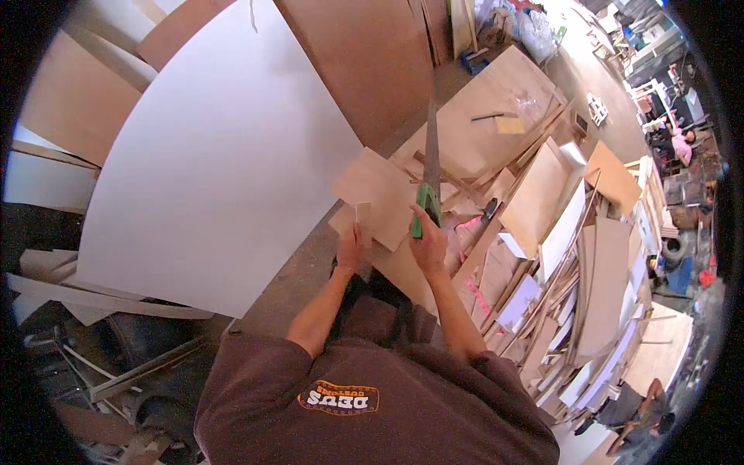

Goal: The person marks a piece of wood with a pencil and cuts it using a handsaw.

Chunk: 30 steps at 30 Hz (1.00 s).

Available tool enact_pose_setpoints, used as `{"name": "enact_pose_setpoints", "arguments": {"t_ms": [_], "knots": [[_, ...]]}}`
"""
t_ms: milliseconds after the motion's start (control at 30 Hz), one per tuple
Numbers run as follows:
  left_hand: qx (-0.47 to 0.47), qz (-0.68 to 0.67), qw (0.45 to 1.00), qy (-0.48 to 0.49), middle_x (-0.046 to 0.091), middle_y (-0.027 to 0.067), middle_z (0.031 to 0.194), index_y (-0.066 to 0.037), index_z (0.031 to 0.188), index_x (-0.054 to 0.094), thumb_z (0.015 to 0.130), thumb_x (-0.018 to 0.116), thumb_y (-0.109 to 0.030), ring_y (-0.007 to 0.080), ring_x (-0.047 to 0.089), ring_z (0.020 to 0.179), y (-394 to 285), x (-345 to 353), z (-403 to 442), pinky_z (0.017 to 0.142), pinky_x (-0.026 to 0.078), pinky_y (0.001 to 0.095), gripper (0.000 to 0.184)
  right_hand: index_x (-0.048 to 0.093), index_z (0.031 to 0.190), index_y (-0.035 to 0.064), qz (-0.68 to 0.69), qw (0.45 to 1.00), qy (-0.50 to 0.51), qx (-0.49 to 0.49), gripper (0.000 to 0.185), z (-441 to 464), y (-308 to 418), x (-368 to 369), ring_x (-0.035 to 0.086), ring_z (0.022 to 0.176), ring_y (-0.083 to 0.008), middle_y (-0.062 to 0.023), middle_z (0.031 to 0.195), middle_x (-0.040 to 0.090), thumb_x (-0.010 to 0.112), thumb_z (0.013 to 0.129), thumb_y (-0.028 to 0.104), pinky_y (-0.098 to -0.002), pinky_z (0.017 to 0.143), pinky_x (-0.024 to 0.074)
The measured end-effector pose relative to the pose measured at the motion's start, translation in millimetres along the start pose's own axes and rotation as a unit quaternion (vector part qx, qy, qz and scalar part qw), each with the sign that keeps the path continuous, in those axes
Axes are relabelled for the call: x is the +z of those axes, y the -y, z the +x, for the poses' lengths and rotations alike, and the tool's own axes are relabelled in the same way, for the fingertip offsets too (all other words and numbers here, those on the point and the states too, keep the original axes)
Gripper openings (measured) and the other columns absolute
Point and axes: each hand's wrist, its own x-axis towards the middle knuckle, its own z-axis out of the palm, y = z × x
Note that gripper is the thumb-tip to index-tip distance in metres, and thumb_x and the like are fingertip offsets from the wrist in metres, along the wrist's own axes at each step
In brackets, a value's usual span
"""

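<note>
My right hand (pixel 428 246) is closed round the green handle of a hand saw (pixel 427 203), whose blade points up and away from me. My left hand (pixel 349 250) holds a small light wood piece (pixel 363 214) upright between its fingers. Just beyond and between both hands lies a square wooden board (pixel 376 194), its left corner near the edge of a large white panel (pixel 209 147). Another wooden board (pixel 407 271) shows beneath it, partly hidden by my arms.
Stacked wood offcuts (pixel 542 302) cover the right side. A big plywood sheet (pixel 473 116) lies ahead, and a brown panel (pixel 360 62) stands behind the white one. Metal framing (pixel 116 384) is at lower left. One person (pixel 681 146) is far right, another (pixel 639 418) lower right.
</note>
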Motion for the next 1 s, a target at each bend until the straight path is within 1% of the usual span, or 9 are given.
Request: {"name": "enact_pose_setpoints", "arguments": {"t_ms": [67, 167, 233, 367, 533, 633, 767, 833, 1000], "knots": [[-0.032, 0.023, 0.999, 0.02, 0.06, 0.0226, 0.087, 0.007, 0.112, 0.056, 0.099, 0.045, -0.023, 0.0383, 0.059, 0.083, 15, -13, 4, 0.072, 0.046, 0.0436, 0.034, 0.055, 0.122, 0.0154, -0.051, 0.998, 0.015, -0.019, 0.046, -3, -6, 9, 0.064, 0.076, -0.0352, -0.0147, 0.09, 0.065, 0.066, 0.078, 0.004, -0.042, 0.06, 0.0498], [0.09, 0.119, 0.981, -0.12, 0.058, 0.0187, 0.073, 0.006, 0.1, 0.059, 0.101, 0.041, -0.03, 0.0349, 0.06, 0.074, 52, -25, 30, 0.067, 0.045, 0.0424, 0.041, 0.055, 0.123, 0.0166, -0.111, 0.991, 0.072, 0.0, 0.055, -9, -9, 20, 0.064, 0.079, -0.0327, -0.0104, 0.097, 0.064, 0.069, 0.072, 0.002, -0.0394, 0.061, 0.0516], [-0.049, -0.018, 0.997, -0.065, 0.06, 0.0118, 0.069, 0.005, 0.097, 0.059, 0.102, 0.041, -0.037, 0.0263, 0.062, 0.072, 19, -61, 50, 0.065, 0.046, 0.0398, 0.046, 0.055, 0.124, 0.017, -0.113, 0.991, 0.069, 0.012, 0.058, -13, -7, 31, 0.064, 0.079, -0.0311, -0.0092, 0.097, 0.064, 0.069, 0.07, 0.002, -0.039, 0.062, 0.052], [-0.036, -0.102, 0.991, -0.076, 0.063, 0.0078, 0.075, 0.004, 0.1, 0.058, 0.102, 0.039, -0.042, 0.0196, 0.064, 0.073, -40, -92, 73, 0.068, 0.049, 0.0345, 0.05, 0.055, 0.125, 0.0178, -0.186, 0.981, 0.062, 0.006, 0.063, -31, -17, 70, 0.064, 0.079, -0.0276, -0.0081, 0.098, 0.064, 0.072, 0.066, 0.003, -0.0398, 0.064, 0.0527], [-0.101, -0.401, 0.908, 0.058, 0.066, 0.0101, 0.082, 0.0, 0.103, 0.057, 0.1, 0.04, -0.047, 0.0177, 0.066, 0.07, -55, -99, 115, 0.068, 0.052, 0.0293, 0.05, 0.054, 0.126, 0.019, -0.193, 0.974, 0.085, 0.08, 0.061, -35, 9, 85, 0.063, 0.078, -0.0268, -0.0066, 0.093, 0.063, 0.072, 0.069, 0.009, -0.0409, 0.068, 0.051], [-0.158, -0.431, 0.877, 0.145, 0.061, 0.0143, 0.107, 0.005, 0.119, 0.05, 0.102, 0.041, -0.035, 0.0244, 0.066, 0.082, -83, -124, 132, 0.078, 0.054, 0.037, 0.044, 0.051, 0.13, 0.0221, -0.227, 0.958, 0.111, 0.135, 0.06, -46, 21, 101, 0.06, 0.088, -0.0281, -0.0082, 0.094, 0.061, 0.071, 0.074, 0.02, -0.0466, 0.082, 0.0456], [-0.13, -0.451, 0.849, 0.243, 0.059, 0.0121, 0.104, 0.002, 0.122, 0.046, 0.102, 0.041, -0.037, 0.0248, 0.066, 0.083, -96, -155, 158, 0.077, 0.054, 0.039, 0.045, 0.045, 0.134, 0.0266, -0.318, 0.92, 0.123, 0.195, 0.06, -70, -1, 137, 0.048, 0.114, -0.0337, -0.0157, 0.112, 0.054, 0.069, 0.08, 0.035, -0.0553, 0.101, 0.03], [-0.108, -0.481, 0.835, 0.244, 0.064, 0.0057, 0.089, -0.006, 0.108, 0.054, 0.098, 0.045, -0.048, 0.0154, 0.065, 0.081, -107, -171, 166, 0.069, 0.052, 0.0301, 0.043, 0.046, 0.133, 0.0267, -0.288, 0.92, 0.09, 0.25, 0.06, -66, 10, 142, 0.042, 0.12, -0.0373, -0.0179, 0.122, 0.048, 0.07, 0.079, 0.033, -0.0522, 0.104, 0.0309], [-0.063, -0.463, 0.813, 0.347, 0.061, 0.0062, 0.099, -0.006, 0.112, 0.051, 0.099, 0.044, -0.046, 0.0166, 0.061, 0.094, -114, -205, 189, 0.081, 0.051, 0.0324, 0.043, 0.044, 0.137, 0.0183, -0.231, 0.922, -0.009, 0.312, 0.065, -46, 56, 136, 0.037, 0.128, -0.0368, -0.0157, 0.134, 0.043, 0.072, 0.079, 0.027, -0.0491, 0.102, 0.0344]]}}
